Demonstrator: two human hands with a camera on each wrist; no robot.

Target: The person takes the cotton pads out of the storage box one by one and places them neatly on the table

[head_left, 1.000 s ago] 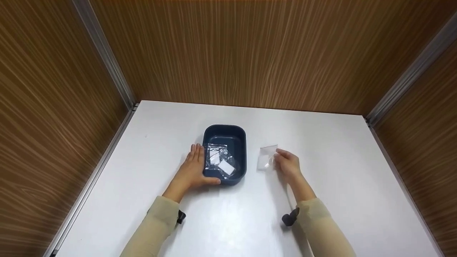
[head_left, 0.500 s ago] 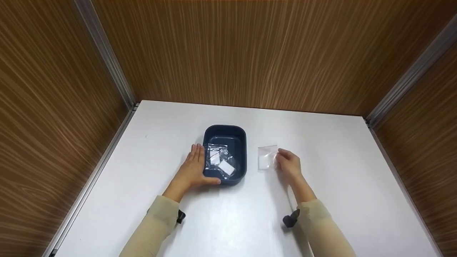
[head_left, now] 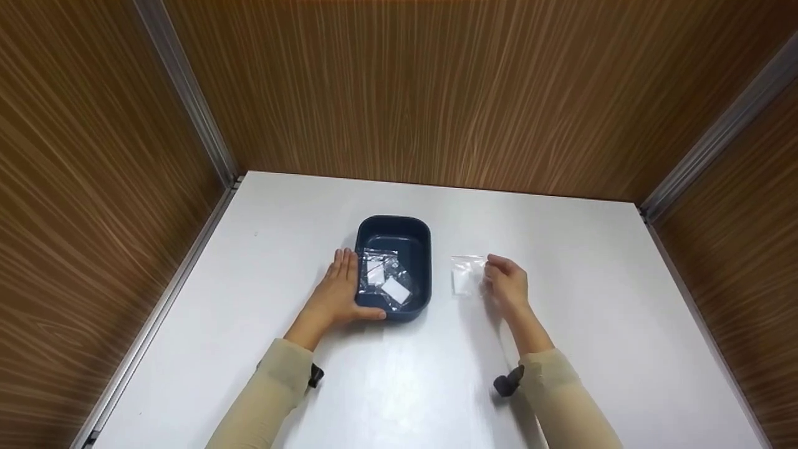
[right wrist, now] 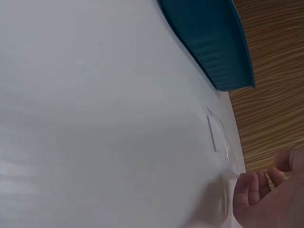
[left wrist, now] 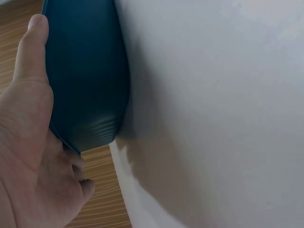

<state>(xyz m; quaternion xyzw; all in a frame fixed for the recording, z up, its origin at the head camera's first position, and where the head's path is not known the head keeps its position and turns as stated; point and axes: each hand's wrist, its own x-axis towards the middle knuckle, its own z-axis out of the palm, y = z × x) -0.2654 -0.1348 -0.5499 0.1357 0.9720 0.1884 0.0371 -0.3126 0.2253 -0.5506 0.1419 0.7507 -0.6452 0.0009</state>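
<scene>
My left hand (head_left: 336, 296) rests against the left side of a dark blue rectangular tub (head_left: 422, 274), fingers straight along its wall and thumb across the near corner. Inside the tub lie clear zip bags (head_left: 399, 302) with white cards in them. To the right of the tub, another clear zip bag (head_left: 462, 280) with a white card is spread at the table surface. My right hand (head_left: 508, 284) is at its right edge. In the right wrist view, loosely bent fingers (right wrist: 241, 190) touch the bag's edge (right wrist: 230, 164), while the thumb (right wrist: 283, 160) stands apart from them.
Both hands work over a white table (head_left: 386, 386). Wood-grain panels (head_left: 405, 93) rise behind it and at both sides, joined by metal corner posts. A dark wrist device (head_left: 510, 381) sits at the right sleeve, and another (head_left: 316, 375) at the left.
The bag at my right hand was held tilted and now lies flatter. My right fingers have loosened and shifted slightly up and right. The left hand and tub keep their places.
</scene>
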